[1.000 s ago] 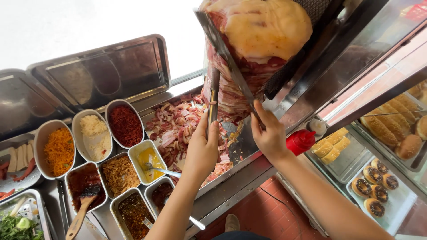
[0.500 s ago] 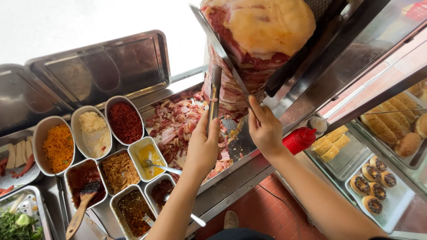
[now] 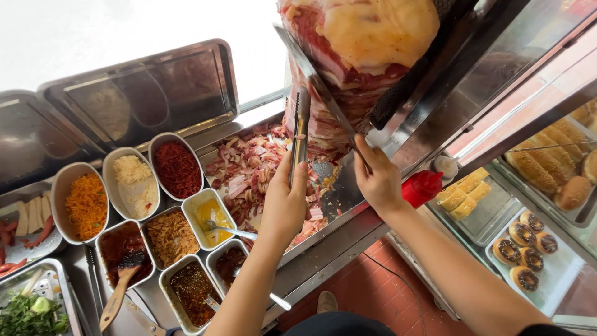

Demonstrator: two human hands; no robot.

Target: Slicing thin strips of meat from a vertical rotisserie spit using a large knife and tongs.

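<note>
Red squeeze bottle (image 3: 421, 186) — right of the meat tray (image 3: 348, 221).

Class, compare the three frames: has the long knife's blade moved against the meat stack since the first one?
Yes. The long knife in the right hand has climbed the meat stack: its tip now sits higher, nearer the yellow cap.

You are looking down past a steel desk (image 3: 348, 246) onto red floor tiles (image 3: 373, 292), while bright daylight is flooding in at the far left.
</note>
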